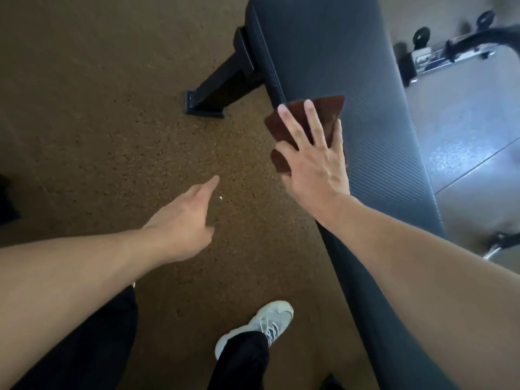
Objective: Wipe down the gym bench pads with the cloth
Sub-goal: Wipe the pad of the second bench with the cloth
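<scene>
A long dark grey bench pad (351, 88) runs from the top middle down to the lower right. A folded brown cloth (327, 106) lies over the pad's left edge. My right hand (312, 161) presses flat on the cloth with straight, spread fingers. Part of the cloth is hidden under that palm. My left hand (183, 220) hovers over the floor to the left of the bench, fingers relaxed and holding nothing.
A black bench foot (216, 91) juts out onto the brown speckled floor (98, 108) at the upper middle. My white shoe (256, 327) stands by the pad's near end. Black and chrome gym equipment (439, 52) sits at the upper right on pale flooring.
</scene>
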`<action>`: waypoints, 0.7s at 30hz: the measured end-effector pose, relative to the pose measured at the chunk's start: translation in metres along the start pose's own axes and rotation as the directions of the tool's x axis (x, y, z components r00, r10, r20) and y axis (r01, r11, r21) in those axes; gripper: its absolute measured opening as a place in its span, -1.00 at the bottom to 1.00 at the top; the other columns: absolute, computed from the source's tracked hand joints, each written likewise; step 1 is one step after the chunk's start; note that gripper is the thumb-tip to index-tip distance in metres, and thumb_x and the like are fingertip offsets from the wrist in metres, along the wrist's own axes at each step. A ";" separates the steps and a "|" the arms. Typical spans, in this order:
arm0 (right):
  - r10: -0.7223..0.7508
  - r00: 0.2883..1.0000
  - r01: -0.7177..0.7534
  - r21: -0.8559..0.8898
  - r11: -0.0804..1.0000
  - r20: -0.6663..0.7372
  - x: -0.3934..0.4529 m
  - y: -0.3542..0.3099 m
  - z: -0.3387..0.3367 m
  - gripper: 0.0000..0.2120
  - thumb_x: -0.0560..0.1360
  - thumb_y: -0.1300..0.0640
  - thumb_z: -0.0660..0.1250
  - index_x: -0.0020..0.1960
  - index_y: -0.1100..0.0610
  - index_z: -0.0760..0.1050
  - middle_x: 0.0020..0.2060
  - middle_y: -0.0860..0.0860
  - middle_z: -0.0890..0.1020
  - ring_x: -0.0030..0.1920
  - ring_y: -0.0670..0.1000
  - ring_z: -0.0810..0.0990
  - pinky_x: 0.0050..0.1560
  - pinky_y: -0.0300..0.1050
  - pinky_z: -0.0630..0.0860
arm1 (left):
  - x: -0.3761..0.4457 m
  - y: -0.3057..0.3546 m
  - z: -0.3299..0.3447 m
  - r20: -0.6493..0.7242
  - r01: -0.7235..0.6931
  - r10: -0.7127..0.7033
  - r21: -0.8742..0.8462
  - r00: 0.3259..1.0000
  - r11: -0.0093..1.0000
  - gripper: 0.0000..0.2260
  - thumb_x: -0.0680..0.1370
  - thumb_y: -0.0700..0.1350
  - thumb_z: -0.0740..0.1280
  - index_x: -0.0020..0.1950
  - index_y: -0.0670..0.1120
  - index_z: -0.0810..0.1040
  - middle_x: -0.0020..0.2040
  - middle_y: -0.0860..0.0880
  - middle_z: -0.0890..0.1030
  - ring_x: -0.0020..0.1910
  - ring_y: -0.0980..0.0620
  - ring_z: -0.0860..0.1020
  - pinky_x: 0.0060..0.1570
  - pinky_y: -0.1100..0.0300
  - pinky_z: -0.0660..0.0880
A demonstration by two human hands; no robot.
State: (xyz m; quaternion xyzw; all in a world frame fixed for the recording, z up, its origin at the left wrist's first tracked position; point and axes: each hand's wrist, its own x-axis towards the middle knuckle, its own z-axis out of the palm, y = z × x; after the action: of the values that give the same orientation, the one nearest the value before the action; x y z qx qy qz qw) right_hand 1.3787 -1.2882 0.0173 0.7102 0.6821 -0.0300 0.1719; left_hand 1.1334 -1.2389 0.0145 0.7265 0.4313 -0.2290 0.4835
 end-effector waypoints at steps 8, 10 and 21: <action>-0.164 0.978 0.163 0.020 0.987 0.130 -0.219 0.029 0.060 -0.39 0.36 -0.04 0.59 0.39 -0.02 0.58 0.65 0.02 0.13 0.67 0.23 -0.10 0.54 0.53 -0.04 | 0.027 0.103 0.012 -0.386 -0.156 0.188 0.113 0.903 0.981 -0.17 0.59 -0.26 0.32 0.66 0.08 -0.16 0.67 0.01 -0.11 0.64 -0.03 -0.05 0.56 0.02 0.06; -0.106 0.991 0.097 0.104 0.990 0.084 -0.217 0.032 0.059 -0.30 0.34 0.03 0.60 0.46 -0.05 0.51 0.66 -0.01 0.13 0.68 0.21 -0.10 0.55 0.50 -0.07 | 0.035 0.123 0.007 -0.455 -0.207 0.289 0.222 0.842 0.953 -0.18 0.56 -0.34 0.26 0.66 0.04 -0.14 0.67 -0.01 -0.14 0.64 -0.02 -0.13 0.60 0.02 -0.03; 0.070 0.989 -0.019 0.362 0.932 -0.128 -0.081 0.069 0.040 -0.43 0.63 -0.14 0.14 0.63 -0.17 0.19 0.68 -0.01 0.10 0.68 0.14 -0.09 0.61 0.39 -0.16 | 0.117 0.206 -0.055 -0.454 -0.035 0.211 0.366 0.866 0.930 -0.50 0.72 -0.06 0.03 0.66 0.03 -0.01 0.68 -0.04 -0.08 0.64 -0.07 -0.12 0.59 -0.10 -0.06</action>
State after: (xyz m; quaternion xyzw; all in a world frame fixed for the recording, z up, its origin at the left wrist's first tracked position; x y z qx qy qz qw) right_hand 1.4488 -1.3776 0.0167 0.7452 0.6591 -0.1010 -0.0085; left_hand 1.3649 -1.1750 0.0547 0.8602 0.4438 -0.0796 0.2382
